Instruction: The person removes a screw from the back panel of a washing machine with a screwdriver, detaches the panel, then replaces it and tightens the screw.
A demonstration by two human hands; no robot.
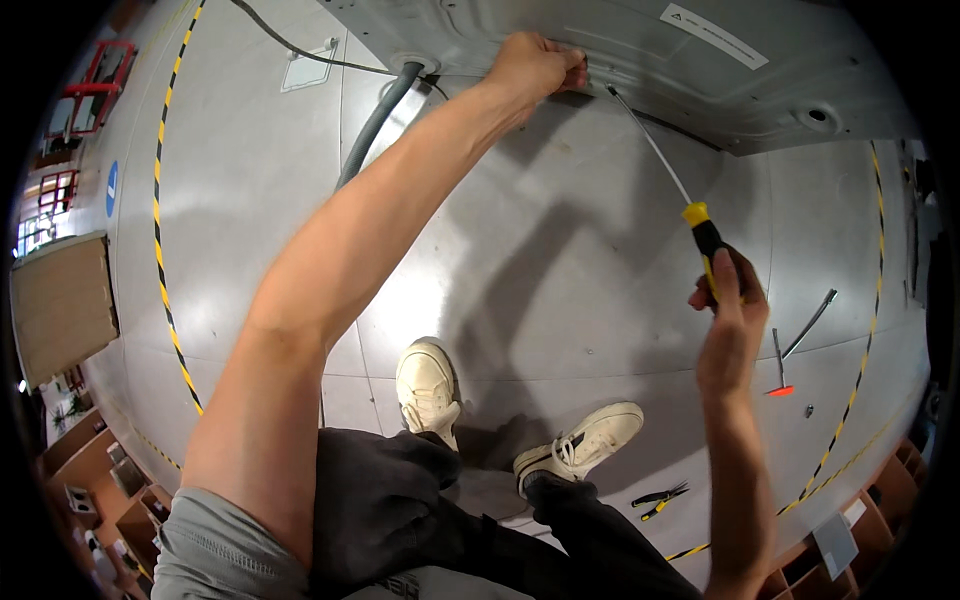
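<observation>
My left hand point(545, 65) is closed at the lower edge of a large grey metal panel point(690, 90), its fingertips pressed together there. What they grip, if anything, is hidden. In my right hand point(735, 280) is a screwdriver point(700, 222) with a black and yellow handle and a long thin shaft. Its tip points up and left and reaches the panel's lower edge, a little right of my left hand. From the panel's left part a grey corrugated hose point(380, 125) runs down behind my left forearm.
Right on the grey floor lie a metal bar tool point(812, 322), a tool with an orange end point(780, 390) and a small metal piece point(809, 411). Pliers point(660, 498) lie near my right shoe point(590, 442). Black-yellow tape point(157, 190) borders the area. A dark cable point(300, 50) crosses the upper left.
</observation>
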